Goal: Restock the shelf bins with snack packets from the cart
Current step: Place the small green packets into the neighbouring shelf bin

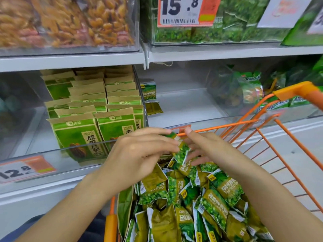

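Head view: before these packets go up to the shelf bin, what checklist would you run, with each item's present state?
1. Packets held: ok, left hand and right hand both pinch a small bunch.
2. Bunch lifted off the cart pile: cannot tell, its lower end meets the heap.
3. Matching bin has room: ok, only a couple of packets at its left side.
4. Path over the cart rim: ok, nothing in the way.
5. Packets undamaged: cannot tell.

Snack packets (206,203) fill the cart (295,142), which stands before the shelf bins (183,105).
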